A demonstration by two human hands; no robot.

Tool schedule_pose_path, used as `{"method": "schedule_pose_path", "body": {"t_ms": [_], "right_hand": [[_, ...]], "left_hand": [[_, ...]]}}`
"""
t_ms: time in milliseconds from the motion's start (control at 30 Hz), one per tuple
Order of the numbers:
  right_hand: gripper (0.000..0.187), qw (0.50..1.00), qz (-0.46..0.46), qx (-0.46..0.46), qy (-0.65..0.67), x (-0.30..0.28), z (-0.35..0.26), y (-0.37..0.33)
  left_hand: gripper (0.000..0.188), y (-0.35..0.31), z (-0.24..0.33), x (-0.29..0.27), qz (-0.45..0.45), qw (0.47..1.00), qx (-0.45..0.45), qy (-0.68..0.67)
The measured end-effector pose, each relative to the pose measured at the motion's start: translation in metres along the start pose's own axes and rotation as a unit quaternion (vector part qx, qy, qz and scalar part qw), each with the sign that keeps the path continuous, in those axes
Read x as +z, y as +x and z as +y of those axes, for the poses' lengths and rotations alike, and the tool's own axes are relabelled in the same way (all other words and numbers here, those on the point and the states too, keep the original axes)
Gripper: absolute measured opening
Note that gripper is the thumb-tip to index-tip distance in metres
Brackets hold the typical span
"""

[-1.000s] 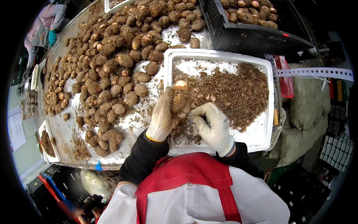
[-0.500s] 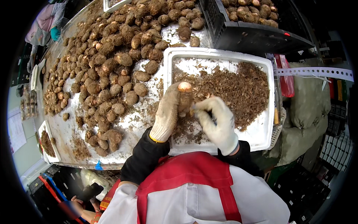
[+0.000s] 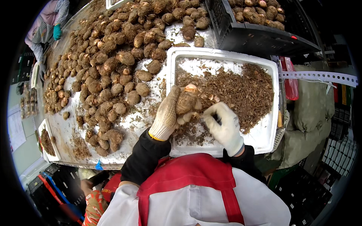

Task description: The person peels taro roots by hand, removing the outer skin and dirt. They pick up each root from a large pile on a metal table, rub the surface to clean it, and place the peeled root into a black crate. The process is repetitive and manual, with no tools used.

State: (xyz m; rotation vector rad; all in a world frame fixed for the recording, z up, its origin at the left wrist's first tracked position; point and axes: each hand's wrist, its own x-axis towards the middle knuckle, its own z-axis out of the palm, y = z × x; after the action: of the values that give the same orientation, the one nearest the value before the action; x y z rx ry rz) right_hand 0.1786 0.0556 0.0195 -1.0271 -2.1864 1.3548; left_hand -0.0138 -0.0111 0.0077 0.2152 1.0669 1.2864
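Observation:
In my left hand [image 3: 166, 113], in a whitish knit glove, is a brown, fibrous taro corm [image 3: 186, 102]. A pale pinkish cut shows at its upper end, and my fingers wrap round its side and underneath. Just to the right, apart from the taro, is my right hand [image 3: 225, 128], also gloved. Its thumb and fingers curl together into a pinch; whatever they hold is hidden. Both hands are over a white foam tray [image 3: 268, 141] strewn with brown peel scraps [image 3: 247, 90].
Many unpeeled taros [image 3: 109, 64] are heaped on the table to the left. A black crate [image 3: 264, 35] with more taros stands at the far right. Pale sacks [image 3: 305, 132] lie beyond the tray's right side. Co-workers' arms appear at the far left [image 3: 58, 30] and lower left [image 3: 90, 197].
The taro has turned and tilted in my left hand, showing more of its side. My right hand has drawn slightly right, away from it. The lower-left co-worker's arm has shifted.

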Motion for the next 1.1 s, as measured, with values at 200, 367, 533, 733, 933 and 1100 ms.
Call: {"method": "schedule_pose_path", "body": {"t_ms": [200, 367, 533, 733, 933, 1100], "right_hand": [[0.049, 0.997, 0.000, -0.054, 0.048, -0.008, -0.002, 0.026], [0.056, 0.994, -0.025, -0.031, 0.106, 0.008, 0.012, 0.023], [0.062, 0.879, -0.007, 0.137, 0.457, 0.014, 0.026, 0.004], [0.070, 0.765, 0.022, 0.264, 0.587, 0.032, 0.048, -0.003], [0.057, 0.755, 0.043, 0.267, 0.597, 0.041, 0.044, -0.001], [0.054, 0.636, 0.025, 0.321, 0.701, 0.032, 0.043, 0.004]], "left_hand": [[0.066, -0.001, 0.002, 0.005, -0.029, 0.990, -0.135, -0.018], [0.057, -0.002, 0.011, 0.004, 0.043, 0.972, -0.035, 0.229], [0.031, -0.007, 0.024, 0.009, 0.088, 0.969, 0.068, 0.219], [0.029, -0.017, 0.015, 0.009, -0.006, 0.924, 0.181, 0.338], [0.027, -0.022, 0.017, 0.013, -0.004, 0.940, 0.119, 0.319], [0.026, -0.018, 0.007, -0.005, 0.049, 0.996, 0.056, 0.055]]}}
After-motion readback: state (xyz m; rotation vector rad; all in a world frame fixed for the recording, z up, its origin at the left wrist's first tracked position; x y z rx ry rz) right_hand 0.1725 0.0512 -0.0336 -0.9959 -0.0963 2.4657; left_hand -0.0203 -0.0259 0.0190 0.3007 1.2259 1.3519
